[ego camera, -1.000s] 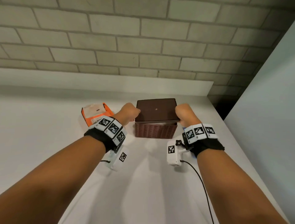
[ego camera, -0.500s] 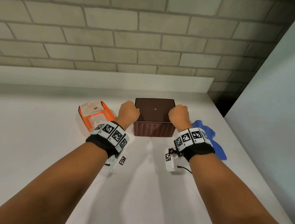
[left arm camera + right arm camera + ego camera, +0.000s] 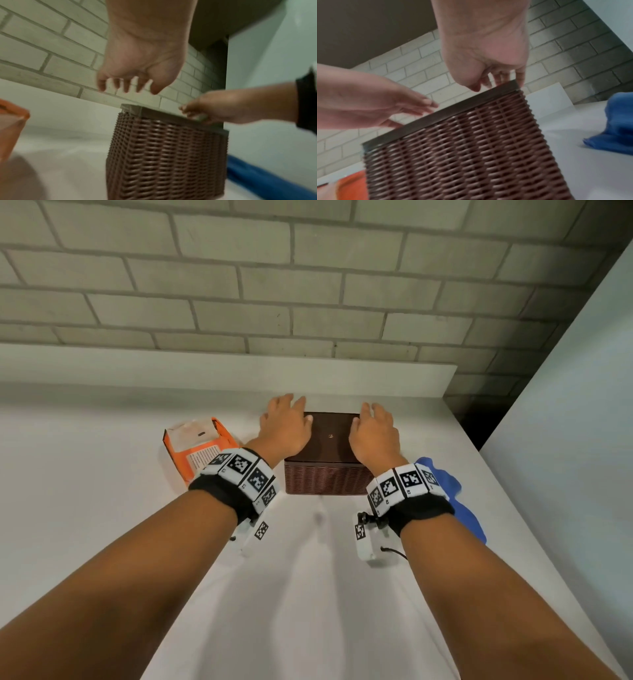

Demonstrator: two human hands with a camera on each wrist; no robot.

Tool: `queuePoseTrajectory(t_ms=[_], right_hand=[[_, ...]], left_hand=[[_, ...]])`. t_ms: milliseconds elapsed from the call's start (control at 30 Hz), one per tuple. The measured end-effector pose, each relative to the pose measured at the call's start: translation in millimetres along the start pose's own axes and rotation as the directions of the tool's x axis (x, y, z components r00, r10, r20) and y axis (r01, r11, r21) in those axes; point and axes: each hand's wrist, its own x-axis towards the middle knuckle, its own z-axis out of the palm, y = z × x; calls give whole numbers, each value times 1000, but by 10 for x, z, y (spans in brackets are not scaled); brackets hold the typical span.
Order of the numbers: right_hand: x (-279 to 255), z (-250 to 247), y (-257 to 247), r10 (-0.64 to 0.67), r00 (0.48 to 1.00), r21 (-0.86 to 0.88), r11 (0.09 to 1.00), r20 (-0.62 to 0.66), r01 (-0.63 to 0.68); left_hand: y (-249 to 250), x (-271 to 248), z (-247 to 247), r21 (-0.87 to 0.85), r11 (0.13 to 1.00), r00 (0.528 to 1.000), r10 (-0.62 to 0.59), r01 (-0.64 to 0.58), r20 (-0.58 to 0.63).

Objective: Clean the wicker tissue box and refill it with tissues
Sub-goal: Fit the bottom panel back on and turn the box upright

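Our left hand (image 3: 282, 428) and right hand (image 3: 373, 433) hover spread over the lid's two ends, neither grip holding anything, probably ready to lift it. The wicker tissue box (image 3: 325, 477) stands on the desk (image 3: 102, 508) between the orange tissue carton (image 3: 198, 448) and blue cloth (image 3: 459, 501), both within reach.

I cannot read any text here. The orange tissue pack (image 3: 200, 446) at centre left carries small printed lines, too small to read; my wristbands (image 3: 244, 474) show only black-and-white square codes.
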Motion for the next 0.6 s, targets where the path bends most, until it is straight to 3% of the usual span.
queuePoseTrajectory(t_ms=[67, 167, 600], right_hand=[[70, 13, 6, -50, 996, -30, 998, 78, 52], [111, 57, 59, -54, 977, -53, 996, 205, 66], [181, 223, 141, -45, 974, -29, 998, 224, 52]], left_hand=[[5, 58, 83, 63, 995, 993, 73, -78, 90], [-41, 103, 207, 61, 995, 981, 62, -75, 185], [-111, 143, 381, 4, 996, 986, 88, -89, 139]])
